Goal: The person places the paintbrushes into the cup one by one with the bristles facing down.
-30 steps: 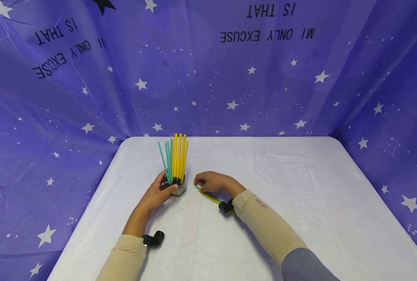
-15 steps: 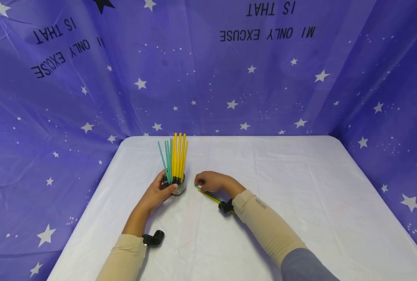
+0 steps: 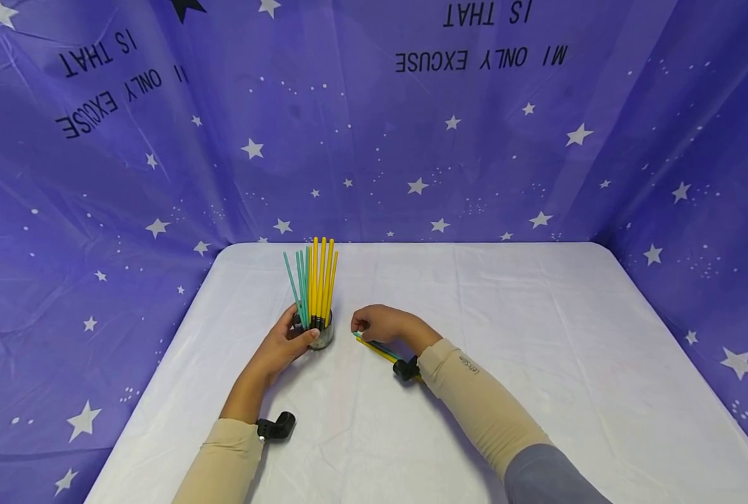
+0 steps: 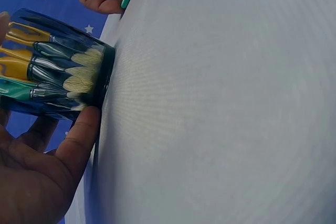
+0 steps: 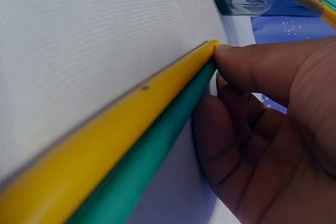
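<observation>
My left hand grips a clear glass cup from its left side, thumb at the front and fingers round the back. Several paintbrushes with yellow and teal-green handles stand in it, bristles down, as the left wrist view shows. To the right, my right hand pinches the near-cup ends of two paintbrushes lying side by side on the table, a yellow one and a green one. Its thumb is at the yellow tip, the other fingers curled beside the green one. Their bristle ends are hidden under the right forearm.
A white cloth covers the table. Purple star-printed curtain surrounds its back and sides. A black wrist camera sits on the left arm, and another camera on the right wrist overlaps the lying brushes.
Almost nothing differs. The right hand has shifted very slightly to the right at the brush ends; the left hand and cup stay put.
</observation>
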The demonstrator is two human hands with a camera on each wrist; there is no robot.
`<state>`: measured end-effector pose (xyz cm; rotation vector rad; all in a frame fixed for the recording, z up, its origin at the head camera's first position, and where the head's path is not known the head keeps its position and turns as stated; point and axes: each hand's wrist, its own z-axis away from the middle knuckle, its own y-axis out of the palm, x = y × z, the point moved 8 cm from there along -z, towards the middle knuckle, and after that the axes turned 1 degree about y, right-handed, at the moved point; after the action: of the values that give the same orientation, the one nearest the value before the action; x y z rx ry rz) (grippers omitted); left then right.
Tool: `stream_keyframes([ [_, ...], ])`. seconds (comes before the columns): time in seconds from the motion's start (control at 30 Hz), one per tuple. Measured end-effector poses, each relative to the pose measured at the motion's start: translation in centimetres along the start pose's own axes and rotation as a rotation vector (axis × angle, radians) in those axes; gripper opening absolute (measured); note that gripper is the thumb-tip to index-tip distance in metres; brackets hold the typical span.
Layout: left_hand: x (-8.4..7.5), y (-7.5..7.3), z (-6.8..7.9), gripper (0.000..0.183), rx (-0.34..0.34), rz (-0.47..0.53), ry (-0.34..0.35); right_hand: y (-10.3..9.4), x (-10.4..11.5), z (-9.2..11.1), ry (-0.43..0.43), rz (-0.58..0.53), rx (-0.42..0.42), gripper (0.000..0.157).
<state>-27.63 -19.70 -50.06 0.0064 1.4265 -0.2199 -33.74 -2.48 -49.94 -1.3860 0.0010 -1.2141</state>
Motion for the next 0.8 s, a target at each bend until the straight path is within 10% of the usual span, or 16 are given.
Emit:
stream_keyframes([
  [0.8,0.06,-0.12,-0.12,0.082,-0.008,-0.007,-0.002,-0.33,-0.2,-0.27,0.006,0.034,-0.011,0.013],
])
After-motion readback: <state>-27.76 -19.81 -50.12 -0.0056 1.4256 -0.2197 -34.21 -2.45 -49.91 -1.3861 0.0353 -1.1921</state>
